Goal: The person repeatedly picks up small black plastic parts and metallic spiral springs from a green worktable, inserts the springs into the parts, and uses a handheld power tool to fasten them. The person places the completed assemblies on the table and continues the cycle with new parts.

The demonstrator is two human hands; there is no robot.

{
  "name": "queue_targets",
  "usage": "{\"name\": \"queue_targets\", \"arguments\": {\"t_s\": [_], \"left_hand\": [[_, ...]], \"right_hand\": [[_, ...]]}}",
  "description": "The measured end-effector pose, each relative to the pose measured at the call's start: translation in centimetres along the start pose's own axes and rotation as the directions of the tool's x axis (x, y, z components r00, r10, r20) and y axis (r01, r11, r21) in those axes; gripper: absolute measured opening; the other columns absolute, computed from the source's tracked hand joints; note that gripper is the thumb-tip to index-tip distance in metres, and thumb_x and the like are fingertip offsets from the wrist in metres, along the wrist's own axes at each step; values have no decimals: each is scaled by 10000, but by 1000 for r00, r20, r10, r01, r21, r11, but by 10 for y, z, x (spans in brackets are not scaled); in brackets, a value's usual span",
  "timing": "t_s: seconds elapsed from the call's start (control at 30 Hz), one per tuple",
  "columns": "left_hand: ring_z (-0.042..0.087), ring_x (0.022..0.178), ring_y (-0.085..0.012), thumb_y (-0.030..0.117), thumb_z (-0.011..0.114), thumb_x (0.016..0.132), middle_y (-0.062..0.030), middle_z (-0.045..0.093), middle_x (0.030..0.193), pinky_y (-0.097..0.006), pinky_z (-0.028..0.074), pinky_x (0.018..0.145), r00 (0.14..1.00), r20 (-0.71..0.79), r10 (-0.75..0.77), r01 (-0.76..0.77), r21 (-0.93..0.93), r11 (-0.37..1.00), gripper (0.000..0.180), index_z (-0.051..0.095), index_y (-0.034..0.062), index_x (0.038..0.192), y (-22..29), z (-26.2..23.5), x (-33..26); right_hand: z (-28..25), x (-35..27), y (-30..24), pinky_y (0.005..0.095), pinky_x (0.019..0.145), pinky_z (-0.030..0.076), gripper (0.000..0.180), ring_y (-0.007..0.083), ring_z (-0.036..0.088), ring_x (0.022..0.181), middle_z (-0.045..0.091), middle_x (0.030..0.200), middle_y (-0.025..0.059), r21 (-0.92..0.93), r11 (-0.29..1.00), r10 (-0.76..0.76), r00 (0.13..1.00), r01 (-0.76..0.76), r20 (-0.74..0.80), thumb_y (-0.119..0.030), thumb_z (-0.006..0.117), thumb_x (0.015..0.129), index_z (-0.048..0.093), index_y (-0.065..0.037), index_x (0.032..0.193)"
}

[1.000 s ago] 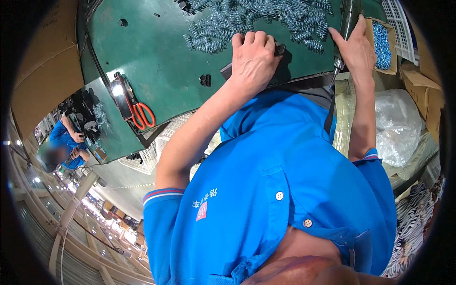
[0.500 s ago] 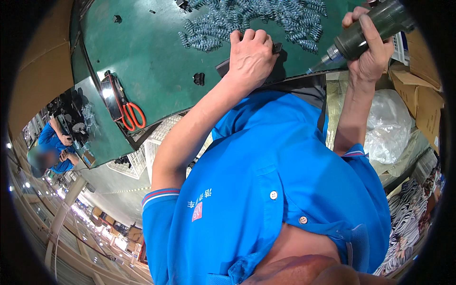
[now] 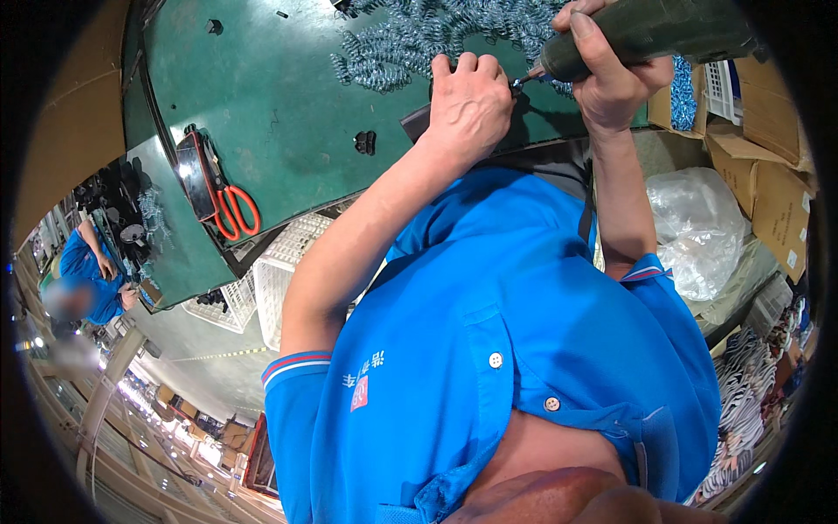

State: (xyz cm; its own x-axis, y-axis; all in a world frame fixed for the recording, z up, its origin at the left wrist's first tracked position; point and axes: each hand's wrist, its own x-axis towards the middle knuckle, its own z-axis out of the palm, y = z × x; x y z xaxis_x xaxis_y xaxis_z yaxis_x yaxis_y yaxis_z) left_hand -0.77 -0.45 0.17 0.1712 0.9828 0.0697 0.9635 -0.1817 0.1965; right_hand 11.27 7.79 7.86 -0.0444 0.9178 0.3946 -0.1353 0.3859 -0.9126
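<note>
My left hand [image 3: 471, 105] is closed over a dark block-like part [image 3: 415, 124] near the table's front edge. The fingers cover most of that part, so its shape is unclear. In my right hand [image 3: 615, 87] is a dark green power screwdriver [image 3: 668, 35], held nearly level. Its bit [image 3: 529, 77] points left and reaches the end of the dark part beside my left fingers, with a small shiny piece at the tip. Just beyond both hands lies a heap of bluish metal coil springs [image 3: 393, 44]. A small black piece [image 3: 365, 142] rests left of my left hand.
Orange-handled scissors [image 3: 232, 205] and a flat black object [image 3: 194, 170] lie on the green table [image 3: 279, 113] at left. White crates [image 3: 278, 271] stand below its edge. Cardboard boxes [image 3: 768, 188] and a clear plastic bag [image 3: 698, 231] are at right. A co-worker [image 3: 92, 271] sits far left.
My right hand has brought the screwdriver leftward, from the table's edge to the dark part. My left hand stays almost in place on that part.
</note>
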Motion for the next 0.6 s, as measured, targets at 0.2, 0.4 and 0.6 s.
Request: {"name": "queue_targets", "arguments": {"t_s": [0.2,0.4,0.6], "left_hand": [[553,913,-235,284,728,755,-51,577,905,-413,369,802,1000,-17,1,-2,-13,1000,280,686,72,934,0,1,0],[554,902,-244,289,690,780,-57,582,912,-420,369,797,1000,4,-6,6,-20,1000,265,668,77,937,-1,0,0],[550,863,-233,243,652,744,-59,574,848,-436,357,790,992,-127,5,-8,-26,1000,176,682,76,790,-2,11,-2]], "right_hand": [[5,-3,4,272,665,515,114,152,630,728,625,826,79,-18,1000,1,1000,-1,-12,48,619,791,616,62,904],[-10,-19,44,316,716,528,332,196,623,791,616,891,119,177,984,-57,975,19,214,74,604,792,528,63,1115],[4,-29,21,253,702,485,692,128,594,744,582,818,50,77,939,314,926,-335,208,177,643,713,340,8,1312]]}}
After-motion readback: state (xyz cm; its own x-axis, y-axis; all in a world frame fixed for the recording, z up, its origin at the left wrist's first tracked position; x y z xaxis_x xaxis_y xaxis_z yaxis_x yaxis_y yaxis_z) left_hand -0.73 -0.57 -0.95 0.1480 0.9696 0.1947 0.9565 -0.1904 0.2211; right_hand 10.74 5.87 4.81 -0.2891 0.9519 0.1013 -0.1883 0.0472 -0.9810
